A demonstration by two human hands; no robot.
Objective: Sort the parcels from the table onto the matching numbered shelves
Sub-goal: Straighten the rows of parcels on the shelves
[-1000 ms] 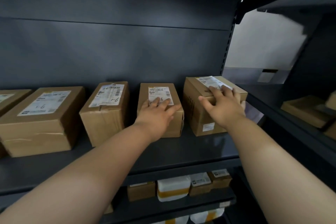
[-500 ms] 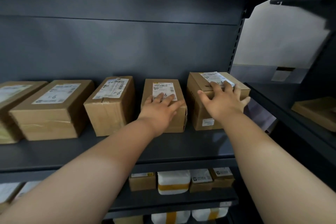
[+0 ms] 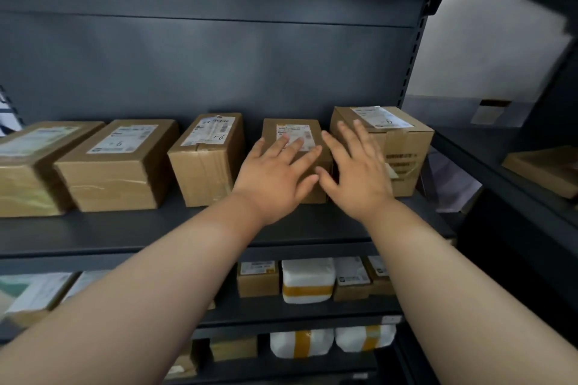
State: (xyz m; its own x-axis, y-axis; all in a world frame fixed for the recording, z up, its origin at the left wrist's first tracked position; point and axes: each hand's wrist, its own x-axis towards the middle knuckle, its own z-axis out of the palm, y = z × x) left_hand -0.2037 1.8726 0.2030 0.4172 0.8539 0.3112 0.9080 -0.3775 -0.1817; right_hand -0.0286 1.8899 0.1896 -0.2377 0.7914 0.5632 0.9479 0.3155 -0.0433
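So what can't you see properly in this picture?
All in the head view:
- The small box has a label, but the left hand covers its lower part, so no number shows.
- right box: the right hand hides part of its front.
- leftmost box: cut off by the left edge, its writing blurred.
- lower-shelf labels: too small to read.

We stand in a parcel storeroom: dark metal shelving (image 3: 219, 234) holds rows of labelled cardboard parcels (image 3: 119, 166) and white mailer bags (image 3: 308, 281).
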